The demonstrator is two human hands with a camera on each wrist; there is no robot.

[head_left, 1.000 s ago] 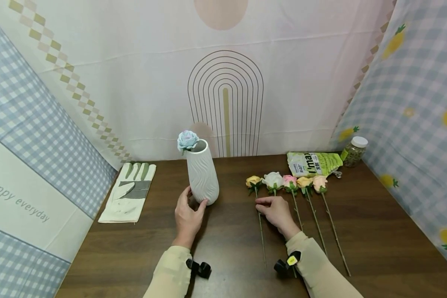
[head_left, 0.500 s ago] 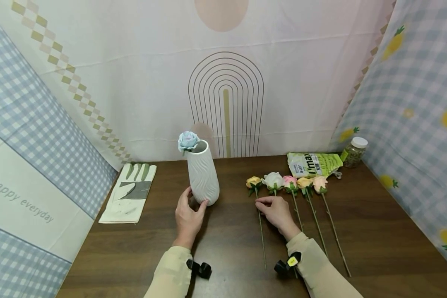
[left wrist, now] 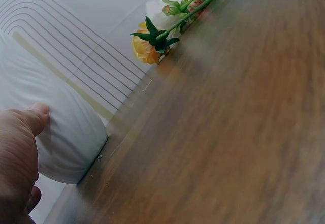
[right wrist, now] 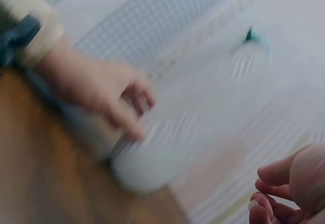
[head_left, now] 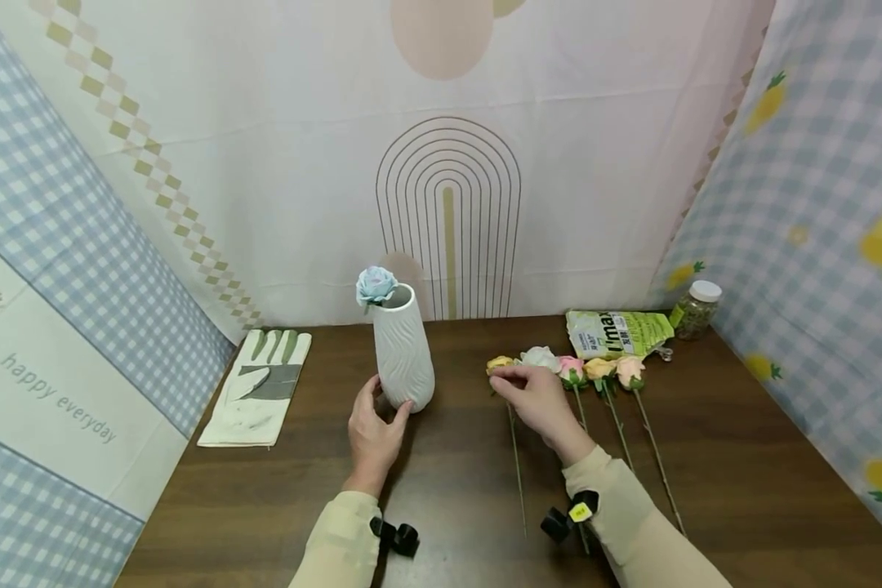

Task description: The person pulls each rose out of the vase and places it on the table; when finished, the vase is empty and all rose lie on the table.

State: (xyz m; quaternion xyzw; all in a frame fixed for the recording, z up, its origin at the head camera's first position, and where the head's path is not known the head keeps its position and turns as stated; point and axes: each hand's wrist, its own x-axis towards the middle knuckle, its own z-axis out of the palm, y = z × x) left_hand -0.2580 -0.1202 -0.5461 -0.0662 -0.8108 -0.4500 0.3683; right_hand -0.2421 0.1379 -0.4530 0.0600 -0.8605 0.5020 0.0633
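Note:
A white ridged vase (head_left: 404, 351) stands left of centre in the head view, a light blue rose (head_left: 376, 286) at its mouth. My left hand (head_left: 376, 437) holds the vase low, thumb and fingers around its side; the left wrist view shows the thumb pressed on it. My right hand (head_left: 540, 400) hovers over the flower row, fingers loosely curled, near the leftmost yellow rose (head_left: 498, 363), whose stem lies on the table. In the right wrist view the right fingers (right wrist: 274, 176) show nothing between them. White (head_left: 540, 357), pink (head_left: 570, 367), yellow (head_left: 599, 367) and peach (head_left: 629, 371) roses lie beside it.
A folded white and grey glove (head_left: 257, 388) lies at the left of the brown table (head_left: 448, 506). Behind the roses are a green packet (head_left: 617, 333) with a metal clip and a white-lidded jar (head_left: 697, 310). Patterned cloth (head_left: 309, 204) hangs around the back and sides.
My right hand has risen from the leftmost yellow rose's stem toward its bloom, now partly covering it. That rose stays on the table. The left hand keeps its hold on the vase.

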